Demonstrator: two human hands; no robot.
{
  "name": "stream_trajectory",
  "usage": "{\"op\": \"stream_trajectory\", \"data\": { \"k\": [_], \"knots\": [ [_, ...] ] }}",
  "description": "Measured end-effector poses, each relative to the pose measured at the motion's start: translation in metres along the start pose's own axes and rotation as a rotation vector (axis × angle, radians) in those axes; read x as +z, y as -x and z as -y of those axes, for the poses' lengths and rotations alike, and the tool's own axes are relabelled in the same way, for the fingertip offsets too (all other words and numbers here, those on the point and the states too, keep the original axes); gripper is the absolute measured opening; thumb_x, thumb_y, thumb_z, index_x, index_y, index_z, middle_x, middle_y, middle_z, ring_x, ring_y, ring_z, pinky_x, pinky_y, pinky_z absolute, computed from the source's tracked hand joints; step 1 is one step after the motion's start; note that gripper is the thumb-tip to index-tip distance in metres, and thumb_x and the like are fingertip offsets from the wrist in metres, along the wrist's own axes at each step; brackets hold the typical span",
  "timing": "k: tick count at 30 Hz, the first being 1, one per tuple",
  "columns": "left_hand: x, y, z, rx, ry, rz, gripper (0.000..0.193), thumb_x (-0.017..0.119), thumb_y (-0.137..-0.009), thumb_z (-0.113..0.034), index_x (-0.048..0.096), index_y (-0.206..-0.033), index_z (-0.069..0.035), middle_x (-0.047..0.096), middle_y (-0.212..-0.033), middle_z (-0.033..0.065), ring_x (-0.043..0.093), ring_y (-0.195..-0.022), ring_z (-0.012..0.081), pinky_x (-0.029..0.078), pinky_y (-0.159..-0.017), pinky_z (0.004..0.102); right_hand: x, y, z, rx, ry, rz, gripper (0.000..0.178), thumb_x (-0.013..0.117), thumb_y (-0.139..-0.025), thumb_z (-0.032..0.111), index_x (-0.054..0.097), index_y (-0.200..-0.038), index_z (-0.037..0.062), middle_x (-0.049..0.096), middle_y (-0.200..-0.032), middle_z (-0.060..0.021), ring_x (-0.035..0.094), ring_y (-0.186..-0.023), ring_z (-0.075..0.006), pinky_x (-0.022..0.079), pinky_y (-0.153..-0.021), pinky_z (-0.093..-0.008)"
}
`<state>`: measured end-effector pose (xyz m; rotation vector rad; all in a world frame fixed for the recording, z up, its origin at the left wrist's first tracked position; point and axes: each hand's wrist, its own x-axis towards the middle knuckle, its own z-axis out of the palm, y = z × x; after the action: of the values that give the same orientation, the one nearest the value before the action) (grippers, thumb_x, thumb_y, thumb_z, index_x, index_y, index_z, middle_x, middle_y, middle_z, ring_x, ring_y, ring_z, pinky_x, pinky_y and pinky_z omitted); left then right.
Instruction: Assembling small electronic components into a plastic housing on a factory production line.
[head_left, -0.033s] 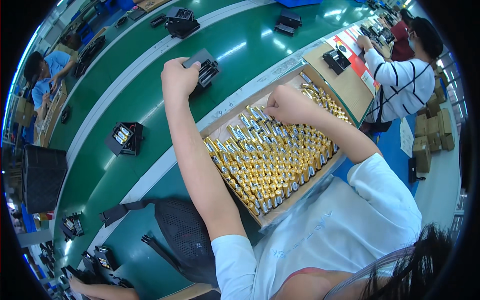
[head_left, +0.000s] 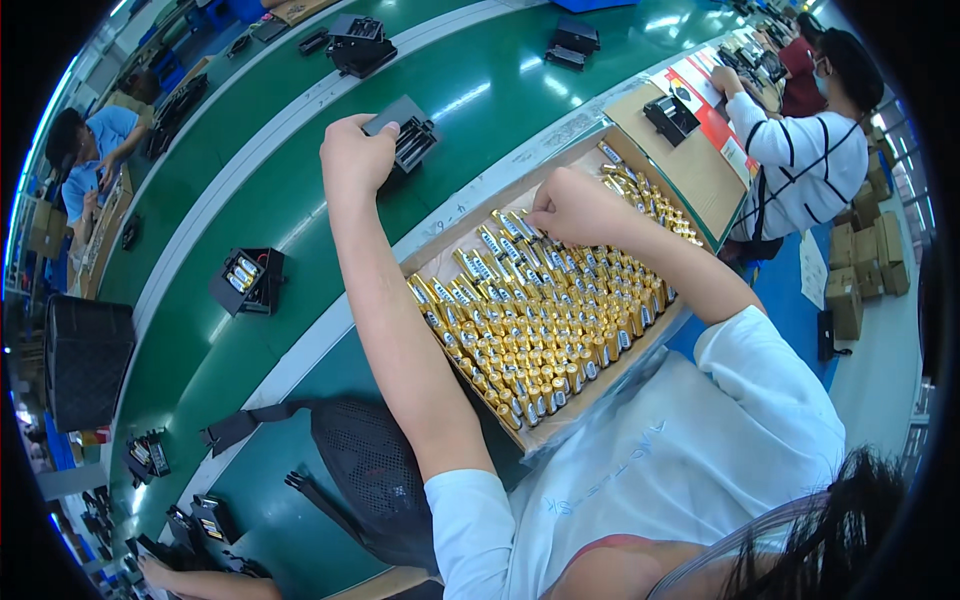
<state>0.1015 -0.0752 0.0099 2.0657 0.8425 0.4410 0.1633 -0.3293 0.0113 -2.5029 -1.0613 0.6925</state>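
My left hand (head_left: 360,152) grips the near-left side of a black battery case (head_left: 413,132), its thumb lying over the edge. The case's battery slots face up, and I make out no gold cells in them. Over the far part of an open carton (head_left: 520,438), my right hand (head_left: 578,207) is closed, its fingertips down among gold AA batteries (head_left: 540,335). Whether a battery is between those fingers is hidden. Most batteries stand packed upright; several lean or lie loose along the far side.
Another black case (head_left: 247,280) holding gold batteries sits on the green belt to the left. More cases (head_left: 362,46) stand farther off. A black mesh bag (head_left: 365,465) lies beside my left arm. A case (head_left: 671,119) rests on cardboard at right, near a person in a striped top (head_left: 800,150).
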Motion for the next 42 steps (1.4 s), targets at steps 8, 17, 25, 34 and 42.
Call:
{"op": "stream_trajectory", "data": {
  "k": [8,17,25,34,42],
  "knots": [
    [0.004,-0.004,0.004,-0.085,0.407,0.08,0.035,0.066,-0.08,-0.006,0.064,-0.113,0.006,0.068,-0.087,0.0178,0.066,-0.075,0.0227,0.055,-0.065,0.0283,0.003,-0.002,0.013,0.078,-0.004,0.025,0.036,0.066,-0.088,0.022,0.07,-0.068,-0.0068,0.059,-0.05,-0.0079,0.053,-0.039,-0.0163,0.049,-0.049,-0.0292],
    [0.019,-0.01,0.014,-0.018,0.549,0.162,0.048,0.065,-0.074,0.002,0.055,-0.121,0.007,0.064,-0.095,0.0218,0.065,-0.078,0.0243,0.056,-0.066,0.0267,0.016,-0.017,0.015,0.018,0.102,-0.117,0.037,0.072,-0.079,0.031,0.069,-0.064,-0.0023,0.06,-0.048,-0.0074,0.06,-0.046,-0.024,0.056,-0.06,-0.0352],
    [0.022,-0.012,0.018,0.055,0.635,0.284,0.056,0.065,-0.071,0.005,0.051,-0.126,0.006,0.063,-0.103,0.0204,0.065,-0.085,0.0234,0.056,-0.072,0.0316,0.013,-0.029,0.011,0.038,0.105,0.004,0.035,0.076,-0.074,0.032,0.069,-0.069,-0.002,0.06,-0.049,-0.0073,0.059,-0.044,-0.0239,0.055,-0.055,-0.0355],
    [0.024,-0.017,0.027,-0.01,0.592,0.271,0.05,0.063,-0.082,0.003,0.048,-0.129,0.004,0.06,-0.112,0.0201,0.063,-0.094,0.0262,0.056,-0.082,0.0346,0.001,-0.03,0.011,-0.103,0.214,0.213,0.029,0.076,-0.069,0.025,0.066,-0.055,0.0019,0.057,-0.044,-0.0047,0.052,-0.038,-0.019,0.048,-0.047,-0.0281],
    [0.029,-0.015,0.025,-0.018,0.755,0.179,0.04,0.064,-0.086,-0.006,0.053,-0.123,0.007,0.066,-0.101,0.0193,0.067,-0.081,0.0211,0.055,-0.066,0.0306,-0.006,-0.034,0.021,-0.224,0.225,0.331,0.027,0.076,-0.069,0.021,0.064,-0.054,0.0017,0.053,-0.044,-0.0036,0.045,-0.036,-0.015,0.04,-0.042,-0.0256]
  ]
}}
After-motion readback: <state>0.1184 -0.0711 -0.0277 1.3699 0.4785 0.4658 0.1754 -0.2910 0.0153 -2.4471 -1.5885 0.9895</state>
